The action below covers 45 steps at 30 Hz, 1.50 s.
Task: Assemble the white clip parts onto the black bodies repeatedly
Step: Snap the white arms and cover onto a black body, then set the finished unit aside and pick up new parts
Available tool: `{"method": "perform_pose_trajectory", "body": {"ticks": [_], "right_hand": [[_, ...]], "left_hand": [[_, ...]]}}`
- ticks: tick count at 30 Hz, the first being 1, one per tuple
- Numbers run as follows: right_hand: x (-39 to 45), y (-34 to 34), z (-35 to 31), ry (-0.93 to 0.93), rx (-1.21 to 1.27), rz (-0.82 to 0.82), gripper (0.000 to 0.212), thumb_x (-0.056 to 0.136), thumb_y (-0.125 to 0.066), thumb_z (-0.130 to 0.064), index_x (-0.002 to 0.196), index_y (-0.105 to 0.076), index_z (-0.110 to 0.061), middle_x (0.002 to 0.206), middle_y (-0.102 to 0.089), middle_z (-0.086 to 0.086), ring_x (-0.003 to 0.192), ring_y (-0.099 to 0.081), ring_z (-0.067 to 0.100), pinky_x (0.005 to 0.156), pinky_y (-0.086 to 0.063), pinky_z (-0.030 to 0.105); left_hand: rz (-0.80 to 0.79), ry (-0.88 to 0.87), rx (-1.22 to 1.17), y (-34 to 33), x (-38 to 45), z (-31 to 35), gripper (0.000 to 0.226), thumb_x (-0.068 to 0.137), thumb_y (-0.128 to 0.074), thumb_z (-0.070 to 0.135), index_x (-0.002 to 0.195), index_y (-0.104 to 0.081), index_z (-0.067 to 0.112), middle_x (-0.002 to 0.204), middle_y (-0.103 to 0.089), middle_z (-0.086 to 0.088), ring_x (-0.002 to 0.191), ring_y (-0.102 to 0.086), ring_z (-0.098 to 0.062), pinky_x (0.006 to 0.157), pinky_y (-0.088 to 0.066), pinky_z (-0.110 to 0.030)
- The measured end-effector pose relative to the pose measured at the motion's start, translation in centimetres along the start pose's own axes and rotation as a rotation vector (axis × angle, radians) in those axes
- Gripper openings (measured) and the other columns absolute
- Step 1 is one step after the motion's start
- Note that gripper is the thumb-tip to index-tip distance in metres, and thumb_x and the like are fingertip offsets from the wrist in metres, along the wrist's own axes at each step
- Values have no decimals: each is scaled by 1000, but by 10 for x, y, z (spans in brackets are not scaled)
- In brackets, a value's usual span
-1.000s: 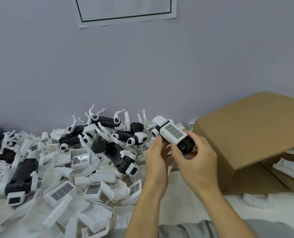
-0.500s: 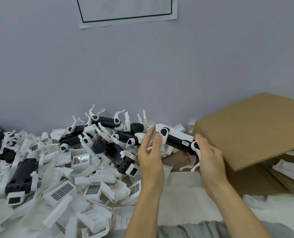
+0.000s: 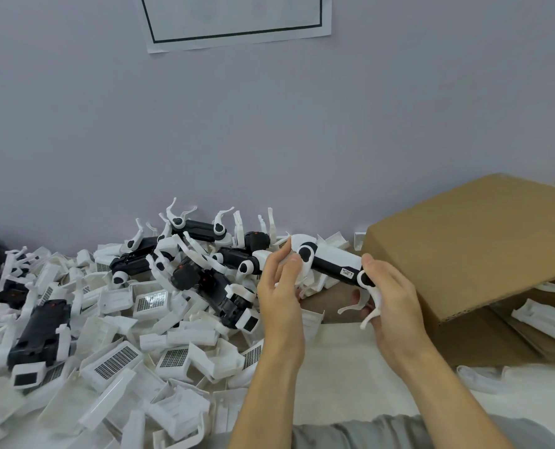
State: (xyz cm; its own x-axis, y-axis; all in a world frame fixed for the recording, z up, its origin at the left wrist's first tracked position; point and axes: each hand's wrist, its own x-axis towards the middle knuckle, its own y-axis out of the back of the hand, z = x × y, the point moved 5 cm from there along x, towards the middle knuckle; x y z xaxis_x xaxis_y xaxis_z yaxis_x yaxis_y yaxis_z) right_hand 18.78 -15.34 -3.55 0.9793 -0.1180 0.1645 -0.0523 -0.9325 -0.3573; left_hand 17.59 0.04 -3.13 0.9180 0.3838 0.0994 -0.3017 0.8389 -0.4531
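Both hands hold one black body (image 3: 333, 265) with a white shell on top, level above the table. My left hand (image 3: 281, 286) grips its left end, where a white rounded clip part sits. My right hand (image 3: 388, 298) grips the right end, its thumb by a black round joint, and a white forked clip (image 3: 363, 306) hangs down below that end. To the left lies a heap of loose white clip parts (image 3: 114, 361) with black bodies (image 3: 39, 332) among them.
A brown cardboard box (image 3: 470, 241) lies on its side at the right, with white parts (image 3: 543, 320) inside its opening. Assembled units (image 3: 198, 230) are piled against the grey wall behind the heap. White cloth (image 3: 341, 371) covers the table under my hands.
The held unit has been turned over from its grille side to its black side. My right hand has moved to its right end, and the white forked clip now hangs beneath it.
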Motion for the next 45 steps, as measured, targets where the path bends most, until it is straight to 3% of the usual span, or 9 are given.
{"method": "perform_pose_trajectory", "body": {"ticks": [10, 15, 19, 22, 28, 33, 37, 41, 45], "right_hand": [[-6, -2, -24, 246, -112, -89, 26, 76, -74, -14, 102, -70, -13, 96, -74, 6, 89, -68, 15, 66, -56, 21], [-3, 0, -25, 123, -149, 6, 5, 94, -66, -19, 96, -71, -18, 89, -72, 2, 79, -68, 19, 59, -57, 33], [1, 0, -18, -206, -72, 10, 31, 98, -53, -31, 79, -76, -25, 71, -73, -8, 55, -69, 11, 52, -58, 40], [-6, -6, -16, -361, -150, -150, 37, 101, -46, -30, 83, -78, -26, 67, -75, -2, 54, -71, 21, 54, -59, 41], [-12, -4, -27, -389, -592, -315, 44, 101, -48, -49, 100, -77, -17, 93, -78, 10, 82, -74, 26, 64, -61, 36], [-17, -8, -30, -394, -796, -453, 14, 93, -67, -20, 101, -74, -13, 97, -75, 10, 77, -74, 21, 69, -61, 30], [-5, -6, -38, -437, -419, -241, 20, 96, -62, -6, 83, -76, 2, 84, -73, 17, 71, -72, 23, 64, -62, 32], [40, 18, -89, -269, -29, 28, 19, 101, -56, -9, 108, -63, 6, 109, -67, 26, 81, -71, 31, 60, -60, 27], [86, 57, -150, -41, 410, 223, 48, 107, -46, -25, 150, -38, -7, 150, -44, 21, 128, -53, 39, 101, -51, 39]], "left_hand": [[25, 9, -17, 5, 7, -7, 12, 93, -71, 25, 81, -71, 26, 63, -57, 15, 59, -49, -5, 71, -41, -30], [-52, 36, -44, 5, 7, -9, 28, 82, -76, 42, 108, -79, 31, 97, -77, 11, 87, -69, -5, 77, -56, -28], [-207, 8, -13, -4, 2, -2, 62, 71, -84, 53, 127, -70, 31, 125, -68, 26, 115, -62, 8, 103, -49, -35], [-250, -4, -10, -8, 0, -5, 61, 68, -85, 42, 126, -67, 38, 135, -64, 16, 124, -63, -12, 102, -54, -46], [-174, 31, 67, -1, 4, -10, 47, 69, -84, 27, 113, -71, 40, 120, -70, -12, 119, -65, -35, 95, -57, -54], [-183, 116, 153, -3, 0, -17, 64, 84, -82, 21, 133, -48, 42, 115, -70, -6, 89, -77, -23, 69, -62, -33], [-115, 158, 0, -1, 2, -14, 32, 101, -55, 37, 132, -48, 39, 112, -72, 7, 84, -77, -23, 69, -59, -32], [-78, 148, 20, 4, 3, -12, 17, 106, -46, 35, 120, -55, 37, 116, -70, 0, 81, -76, -27, 74, -58, -40], [-100, 147, 94, -3, 0, -12, 24, 107, -42, 33, 121, -60, 26, 100, -77, -2, 71, -74, -27, 64, -55, -33]]}}
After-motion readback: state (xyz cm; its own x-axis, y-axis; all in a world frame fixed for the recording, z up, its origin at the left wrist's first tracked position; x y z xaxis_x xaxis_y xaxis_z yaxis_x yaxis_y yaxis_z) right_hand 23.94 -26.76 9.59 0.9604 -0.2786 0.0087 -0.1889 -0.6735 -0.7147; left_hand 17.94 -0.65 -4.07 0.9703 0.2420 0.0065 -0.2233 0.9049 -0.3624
